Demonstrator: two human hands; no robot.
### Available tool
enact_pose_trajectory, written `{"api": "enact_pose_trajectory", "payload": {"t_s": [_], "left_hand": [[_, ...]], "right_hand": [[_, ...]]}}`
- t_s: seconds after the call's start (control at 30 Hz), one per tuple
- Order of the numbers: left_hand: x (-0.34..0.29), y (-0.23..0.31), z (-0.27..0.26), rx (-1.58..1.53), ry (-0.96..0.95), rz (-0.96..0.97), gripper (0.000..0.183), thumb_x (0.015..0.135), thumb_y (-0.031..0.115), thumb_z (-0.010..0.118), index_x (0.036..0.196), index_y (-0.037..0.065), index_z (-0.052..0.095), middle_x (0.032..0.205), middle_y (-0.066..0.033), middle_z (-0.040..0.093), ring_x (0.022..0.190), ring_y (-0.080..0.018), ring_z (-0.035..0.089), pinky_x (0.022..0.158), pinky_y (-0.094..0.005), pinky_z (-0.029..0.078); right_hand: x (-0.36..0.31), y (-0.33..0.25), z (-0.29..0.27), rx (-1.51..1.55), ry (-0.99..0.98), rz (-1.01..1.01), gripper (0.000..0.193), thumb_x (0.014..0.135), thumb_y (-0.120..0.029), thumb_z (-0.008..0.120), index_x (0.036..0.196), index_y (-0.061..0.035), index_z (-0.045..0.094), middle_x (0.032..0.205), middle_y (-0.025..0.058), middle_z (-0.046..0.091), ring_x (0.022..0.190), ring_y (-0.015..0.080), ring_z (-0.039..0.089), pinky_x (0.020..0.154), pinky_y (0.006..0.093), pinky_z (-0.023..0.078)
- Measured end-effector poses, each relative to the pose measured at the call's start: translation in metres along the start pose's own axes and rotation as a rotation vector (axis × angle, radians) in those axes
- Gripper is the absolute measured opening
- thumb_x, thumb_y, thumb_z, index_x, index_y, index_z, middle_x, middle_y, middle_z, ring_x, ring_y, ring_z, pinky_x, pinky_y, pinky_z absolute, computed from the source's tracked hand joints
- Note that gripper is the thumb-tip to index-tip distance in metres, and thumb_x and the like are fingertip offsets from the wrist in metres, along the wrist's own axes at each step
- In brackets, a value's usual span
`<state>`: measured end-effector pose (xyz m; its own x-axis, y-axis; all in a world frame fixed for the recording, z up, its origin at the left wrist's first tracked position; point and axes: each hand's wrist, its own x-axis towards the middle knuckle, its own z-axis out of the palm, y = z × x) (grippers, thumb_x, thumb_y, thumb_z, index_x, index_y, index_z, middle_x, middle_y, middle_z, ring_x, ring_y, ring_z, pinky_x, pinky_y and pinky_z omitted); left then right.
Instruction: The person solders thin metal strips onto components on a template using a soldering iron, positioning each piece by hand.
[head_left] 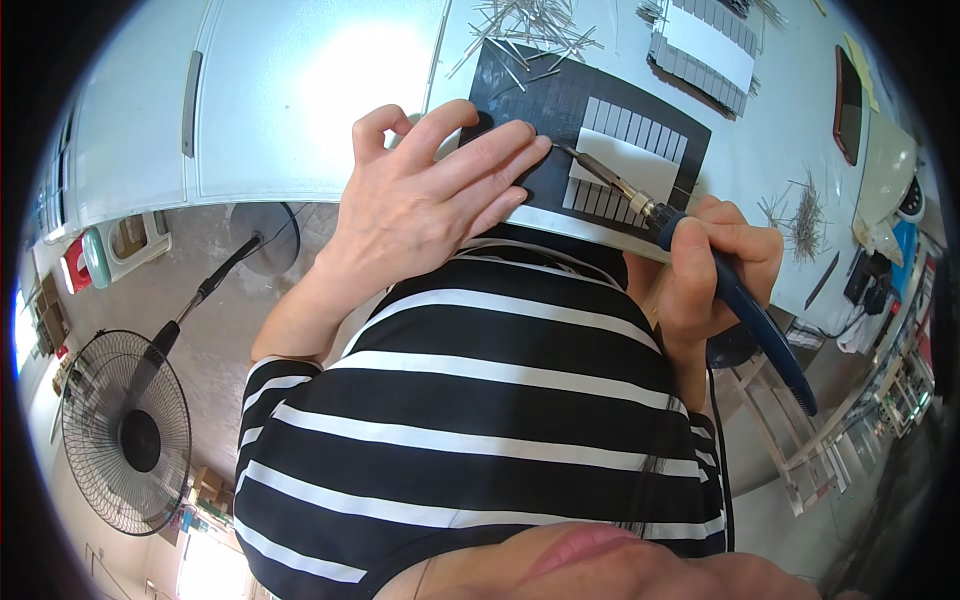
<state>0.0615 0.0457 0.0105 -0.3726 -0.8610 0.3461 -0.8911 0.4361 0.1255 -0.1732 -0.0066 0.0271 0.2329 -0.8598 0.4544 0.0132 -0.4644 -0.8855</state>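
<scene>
My right hand is wrapped round the dark blue handle of a soldering iron, which points up and left. Its thin metal tip comes close to the fingertips of my left hand. Those fingers are stretched out over a black mat, index and middle close together, thumb lower down. Anything small under the fingertips is hidden. On the mat's right part, a row of narrow grey strips lies side by side, with a white band across their middle. The iron passes over this row.
A loose pile of thin metal leads lies at the mat's far edge. Beyond are more banded grey strips, another heap of fine leads and a dark phone-like slab. A standing fan is on the floor at left.
</scene>
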Motion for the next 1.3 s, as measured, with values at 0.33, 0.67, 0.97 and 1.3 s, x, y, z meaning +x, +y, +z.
{"api": "enact_pose_trajectory", "payload": {"t_s": [0.33,0.67,0.97,1.3], "left_hand": [[0.001,0.0,-0.002,0.052,-0.035,0.033,0.035,0.094,0.035,0.061,0.125,0.021,0.069,0.126,0.0102,0.061,0.109,-0.0145,0.05,0.091,-0.0388,0.025],[0.002,-0.004,-0.002,0.031,-0.043,0.048,0.034,0.094,0.034,0.06,0.124,0.02,0.069,0.125,0.0097,0.062,0.109,-0.0145,0.051,0.089,-0.0386,0.024],[0.004,-0.006,-0.003,0.041,-0.034,0.085,0.033,0.094,0.034,0.06,0.122,0.019,0.07,0.124,0.0098,0.062,0.108,-0.0137,0.051,0.088,-0.0372,0.024],[0.008,-0.011,-0.006,0.036,-0.031,0.124,0.035,0.094,0.036,0.061,0.122,0.017,0.071,0.123,0.009,0.062,0.108,-0.0136,0.051,0.089,-0.0368,0.024]], "right_hand": [[0.0,-0.002,-0.002,-0.064,-0.058,-0.023,0.025,0.079,0.011,0.066,0.091,0.0011,0.046,0.068,0.0056,0.047,0.051,0.0123,0.046,0.046,0.0265,0.035],[0.002,-0.003,-0.003,-0.061,-0.062,-0.052,0.024,0.079,0.01,0.066,0.091,0.001,0.046,0.069,0.0058,0.047,0.052,0.0125,0.046,0.046,0.0268,0.034],[0.003,-0.004,-0.007,-0.327,-0.156,-0.183,0.023,0.079,0.007,0.068,0.089,0.0008,0.048,0.066,0.0046,0.048,0.05,0.0109,0.046,0.045,0.0257,0.033],[0.003,-0.004,-0.006,-0.37,-0.152,-0.205,0.024,0.08,0.007,0.068,0.09,0.0008,0.047,0.066,0.0046,0.047,0.05,0.0106,0.044,0.044,0.0255,0.033]]}}
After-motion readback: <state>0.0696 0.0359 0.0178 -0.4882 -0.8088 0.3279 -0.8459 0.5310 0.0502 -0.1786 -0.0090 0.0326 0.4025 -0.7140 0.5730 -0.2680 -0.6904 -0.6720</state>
